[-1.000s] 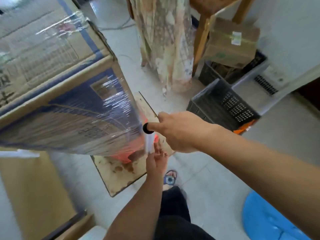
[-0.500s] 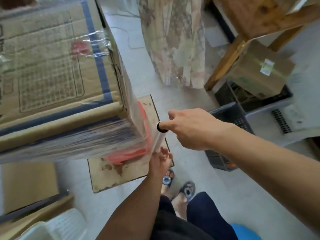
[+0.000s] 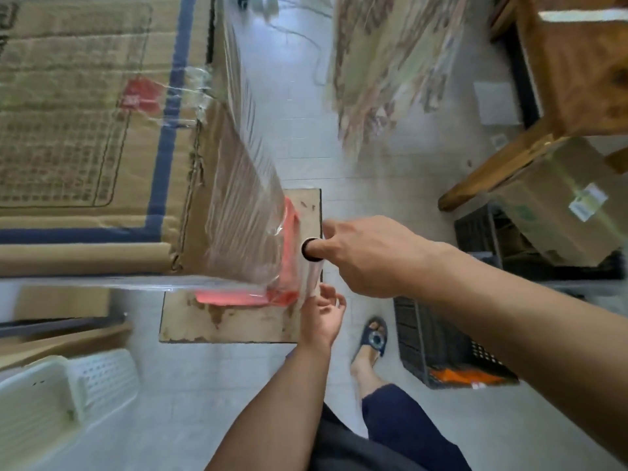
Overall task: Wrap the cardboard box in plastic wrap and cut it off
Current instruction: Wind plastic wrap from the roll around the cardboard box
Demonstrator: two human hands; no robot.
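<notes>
Just off the near corner of the cardboard box, the plastic wrap roll stands upright, its film stretched along the box's side; the right hand holds the top core on one finger, the left hand grips the lower end

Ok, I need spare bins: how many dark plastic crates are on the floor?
2. The near crate stands at lower right, something orange inside; the far crate sits behind it, under a small cardboard box. Others may be hidden.
</notes>
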